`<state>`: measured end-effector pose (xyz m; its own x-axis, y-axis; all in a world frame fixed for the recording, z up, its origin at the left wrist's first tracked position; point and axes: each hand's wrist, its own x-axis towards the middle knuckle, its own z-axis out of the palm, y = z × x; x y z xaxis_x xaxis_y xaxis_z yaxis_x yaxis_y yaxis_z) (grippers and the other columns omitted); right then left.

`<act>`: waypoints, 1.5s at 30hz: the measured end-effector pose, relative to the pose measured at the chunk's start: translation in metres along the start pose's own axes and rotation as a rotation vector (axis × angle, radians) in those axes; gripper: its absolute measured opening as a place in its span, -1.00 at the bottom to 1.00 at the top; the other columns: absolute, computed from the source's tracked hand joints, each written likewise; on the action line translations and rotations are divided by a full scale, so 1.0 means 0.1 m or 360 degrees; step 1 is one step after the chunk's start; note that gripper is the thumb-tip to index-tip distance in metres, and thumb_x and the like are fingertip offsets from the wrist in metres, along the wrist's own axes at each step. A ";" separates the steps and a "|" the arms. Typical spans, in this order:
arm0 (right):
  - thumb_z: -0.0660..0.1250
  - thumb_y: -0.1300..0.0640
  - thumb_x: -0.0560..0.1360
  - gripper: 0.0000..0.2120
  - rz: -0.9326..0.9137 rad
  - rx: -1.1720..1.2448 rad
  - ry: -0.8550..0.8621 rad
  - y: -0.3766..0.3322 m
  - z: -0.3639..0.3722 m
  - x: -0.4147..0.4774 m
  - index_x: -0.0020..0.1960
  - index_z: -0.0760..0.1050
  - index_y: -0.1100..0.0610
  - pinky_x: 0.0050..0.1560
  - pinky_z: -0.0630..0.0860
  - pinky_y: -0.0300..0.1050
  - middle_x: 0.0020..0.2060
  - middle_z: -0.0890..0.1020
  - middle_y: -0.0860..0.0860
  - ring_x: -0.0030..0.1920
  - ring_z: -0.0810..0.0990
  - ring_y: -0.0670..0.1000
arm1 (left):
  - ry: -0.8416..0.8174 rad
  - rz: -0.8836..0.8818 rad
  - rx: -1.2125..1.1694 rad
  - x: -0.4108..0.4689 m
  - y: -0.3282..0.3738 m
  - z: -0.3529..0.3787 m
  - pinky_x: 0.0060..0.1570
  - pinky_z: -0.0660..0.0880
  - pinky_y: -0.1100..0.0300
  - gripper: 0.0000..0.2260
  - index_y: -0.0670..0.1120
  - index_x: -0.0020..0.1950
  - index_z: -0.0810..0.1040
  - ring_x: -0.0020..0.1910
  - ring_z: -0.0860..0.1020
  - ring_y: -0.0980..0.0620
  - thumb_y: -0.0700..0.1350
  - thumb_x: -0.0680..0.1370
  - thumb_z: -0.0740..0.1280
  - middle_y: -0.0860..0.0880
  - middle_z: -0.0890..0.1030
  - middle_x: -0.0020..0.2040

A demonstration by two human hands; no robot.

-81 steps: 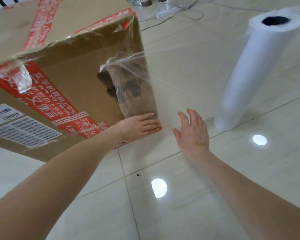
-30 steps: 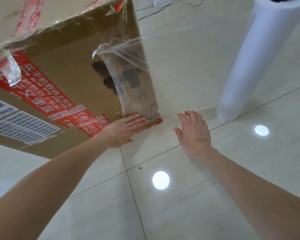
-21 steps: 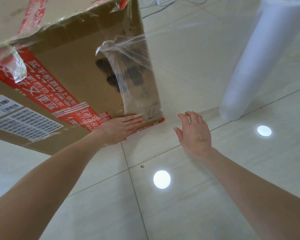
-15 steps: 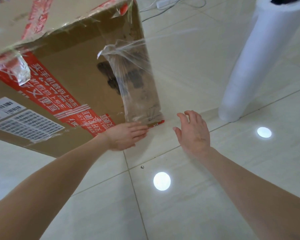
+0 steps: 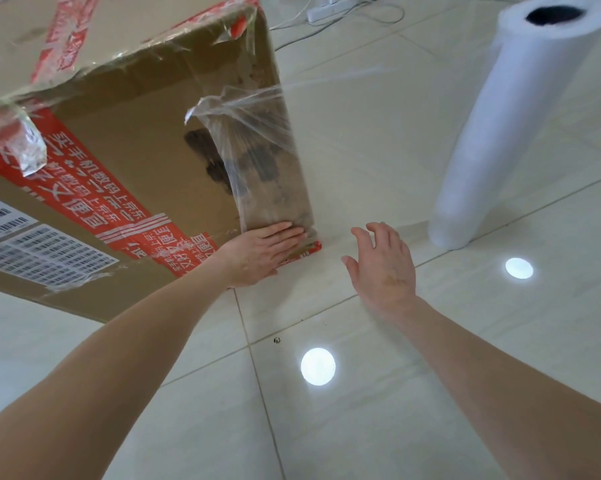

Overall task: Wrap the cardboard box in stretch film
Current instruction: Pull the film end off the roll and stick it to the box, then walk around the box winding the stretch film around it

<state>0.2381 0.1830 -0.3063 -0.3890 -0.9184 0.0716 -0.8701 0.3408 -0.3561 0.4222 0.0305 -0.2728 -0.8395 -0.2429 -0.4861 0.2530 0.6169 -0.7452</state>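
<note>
- Left hand (image 5: 264,252) back up, pressed flat on film (image 5: 257,161) at lower right corner of box (image 5: 129,140); box sits left on floor (image 5: 361,427).
- Right hand (image 5: 382,268) unmoved, fingers spread, holding nothing.
- Film end looks anchored; roll (image 5: 520,126) stands far right.

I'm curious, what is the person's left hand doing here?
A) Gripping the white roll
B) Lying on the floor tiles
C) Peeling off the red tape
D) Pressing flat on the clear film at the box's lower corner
D: the left hand lies with straight fingers on the clear film low on the box, while the roll stands apart.
</note>
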 end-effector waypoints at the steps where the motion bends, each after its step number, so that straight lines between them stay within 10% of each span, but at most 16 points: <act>1: 0.27 -0.02 0.55 -0.54 -0.0003 -0.0011 -0.0017 0.00 0.00 0.00 0.39 0.36 0.14 0.36 0.24 0.04 0.35 0.38 0.15 0.42 0.27 0.18 | -0.0012 0.0017 0.0032 -0.02 0.01 0.01 0.36 -0.46 -0.04 -0.42 -0.24 0.55 -0.22 0.53 -0.28 -0.12 0.08 0.67 -0.16 -0.17 -0.25 0.55; 13: 0.17 -0.06 0.59 -0.52 0.0015 -0.0035 -0.0063 0.06 -0.12 0.00 0.45 0.24 0.08 0.41 0.13 -0.02 0.42 0.27 0.09 0.47 0.15 0.12 | -0.0317 0.0119 -0.0458 -0.08 0.09 -0.03 0.39 -0.41 0.03 -0.43 -0.17 0.57 -0.05 0.56 -0.17 -0.06 0.11 0.66 -0.04 -0.11 -0.08 0.58; 18: 0.17 -0.07 0.59 -0.52 0.0027 -0.0042 -0.0059 0.03 -0.20 -0.01 0.45 0.24 0.08 0.41 0.14 -0.02 0.43 0.26 0.09 0.47 0.15 0.12 | 0.0120 -0.0067 -0.1142 0.12 0.04 -0.48 0.43 0.19 0.07 -0.60 -0.14 0.47 0.31 0.49 0.23 -0.09 -0.15 0.62 0.14 -0.13 0.21 0.53; 24: 0.18 -0.07 0.59 -0.51 0.0068 -0.0068 -0.0007 0.09 -0.37 0.02 0.46 0.22 0.07 0.40 0.13 -0.03 0.44 0.23 0.07 0.48 0.14 0.10 | 0.0287 -0.0703 -0.1560 0.41 -0.18 -0.87 0.16 0.45 0.03 -0.62 -0.08 0.44 0.30 0.33 0.39 -0.04 -0.05 0.63 0.16 -0.04 0.32 0.42; 45: 0.20 -0.01 0.59 -0.50 0.0091 -0.0116 -0.0459 -0.20 -2.22 0.03 0.47 0.17 0.06 0.24 0.32 -0.05 0.42 0.22 0.07 0.39 0.26 0.10 | -0.0139 -0.0808 -0.2121 0.03 -1.18 -2.27 0.01 0.47 0.01 -0.62 -0.07 0.43 0.31 0.25 0.45 -0.08 -0.11 0.61 0.19 -0.05 0.33 0.36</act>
<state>0.1875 0.2181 -0.0921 -0.3452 -0.9129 -0.2177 -0.8726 0.3976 -0.2836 0.2805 0.1270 -0.0828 -0.6565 -0.6608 -0.3637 -0.7347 0.6694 0.1101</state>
